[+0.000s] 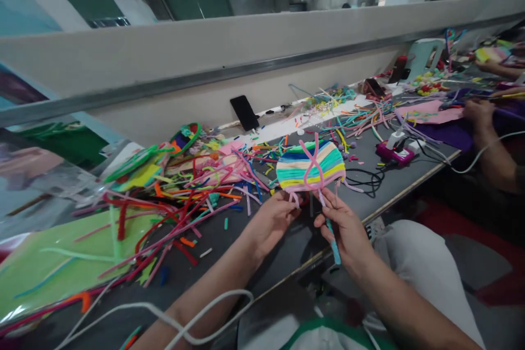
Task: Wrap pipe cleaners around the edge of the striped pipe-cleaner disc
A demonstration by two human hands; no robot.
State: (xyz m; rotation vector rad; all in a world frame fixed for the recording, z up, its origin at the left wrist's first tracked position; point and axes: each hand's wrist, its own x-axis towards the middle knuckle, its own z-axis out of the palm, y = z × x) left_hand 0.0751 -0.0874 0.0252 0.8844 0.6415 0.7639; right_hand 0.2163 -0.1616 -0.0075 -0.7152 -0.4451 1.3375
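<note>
Between my hands, above the front of the table, is a striped panel of pipe cleaners in blue, cream, teal, yellow and pink. A pink pipe cleaner crosses over its face in a loop. The fingers of my left hand pinch a pink end at the panel's lower left edge. With closed fingers my right hand grips the pink stem below the panel. A light-blue pipe cleaner piece sticks out downward from that hand. The exact fingertip contacts are partly hidden.
Loose pipe cleaners lie heaped on the left, beside a green sheet. A phone leans against the back wall. A purple power strip with cables sits right. A white cable crosses my left forearm. Another person's hand works at far right.
</note>
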